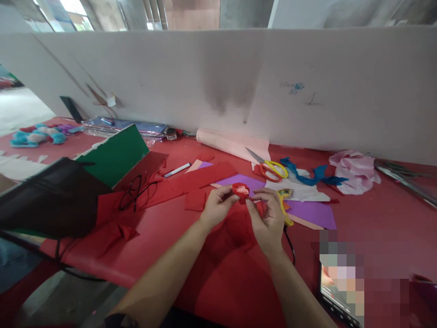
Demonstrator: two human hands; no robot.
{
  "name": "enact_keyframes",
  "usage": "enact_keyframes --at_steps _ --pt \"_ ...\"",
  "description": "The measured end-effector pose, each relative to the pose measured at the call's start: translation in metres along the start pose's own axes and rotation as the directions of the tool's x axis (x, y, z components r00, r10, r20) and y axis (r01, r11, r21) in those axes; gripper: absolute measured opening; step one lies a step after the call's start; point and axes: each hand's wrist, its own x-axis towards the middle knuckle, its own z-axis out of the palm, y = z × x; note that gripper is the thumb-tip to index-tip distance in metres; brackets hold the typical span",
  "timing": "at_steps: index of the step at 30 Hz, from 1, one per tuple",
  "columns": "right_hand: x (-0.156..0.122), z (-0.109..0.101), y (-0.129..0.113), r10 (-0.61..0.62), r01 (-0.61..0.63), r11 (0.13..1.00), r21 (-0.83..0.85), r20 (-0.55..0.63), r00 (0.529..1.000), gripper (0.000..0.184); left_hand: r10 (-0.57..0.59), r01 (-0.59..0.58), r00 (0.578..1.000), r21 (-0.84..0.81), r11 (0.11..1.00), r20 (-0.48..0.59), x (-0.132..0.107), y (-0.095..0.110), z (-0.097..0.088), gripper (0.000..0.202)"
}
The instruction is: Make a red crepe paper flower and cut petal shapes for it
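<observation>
A small red crepe paper flower (241, 190) with pale pink folded paper in its middle is held up between my two hands. My left hand (218, 207) pinches its left side between thumb and fingers. On the other side, the thumb and fingertips of my right hand (268, 218) close on the flower's lower right edge. Just behind the right hand is a yellow glue gun (286, 209), partly hidden, with a black cord. Crumpled red paper (235, 228) lies beneath both hands. Scissors (269, 167) with yellow and orange handles rest beyond them.
Purple paper sheets (312, 214), blue paper scraps (319, 175) and crumpled pink paper (355, 171) lie to the right. Glasses (136, 193), a marker (177, 170), a green board (116, 152) and a black bag (51, 196) are leftward. A phone (336, 291) sits front right; a white partition (153, 68) stands behind.
</observation>
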Motion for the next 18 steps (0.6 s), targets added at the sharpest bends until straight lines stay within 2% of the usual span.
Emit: enact_keyframes --at_steps 2,4,6,9,13,18 --pt "-0.001 0.0 0.001 -0.078 0.079 0.996 -0.05 0.034 0.996 0.005 0.002 -0.002 1.0 -0.007 1.0 -0.022 0.0 0.0 0.0 0.017" --pt "-0.003 0.001 0.003 -0.095 0.098 0.993 -0.066 0.045 0.994 0.005 -0.003 0.003 0.999 -0.004 1.0 -0.034 0.001 0.0 0.0 0.017" --pt "-0.004 0.002 0.005 -0.033 0.034 0.997 -0.063 0.012 0.999 0.005 0.003 -0.003 1.0 -0.002 1.0 -0.026 0.0 0.0 0.0 0.018" --pt "-0.004 0.003 0.006 0.112 -0.112 0.994 -0.015 -0.02 0.993 0.013 -0.006 0.007 0.999 -0.034 0.999 0.041 -0.002 -0.002 0.0 0.023" --pt "0.0 0.001 0.006 0.249 -0.26 0.946 0.192 0.082 0.965 0.009 -0.037 0.051 0.989 -0.096 0.994 0.14 -0.003 -0.006 -0.003 0.029" --pt "0.002 -0.004 0.012 0.324 -0.405 0.8 0.443 0.249 0.913 0.008 -0.032 0.059 0.979 -0.127 0.99 0.202 -0.002 -0.009 -0.009 0.032"
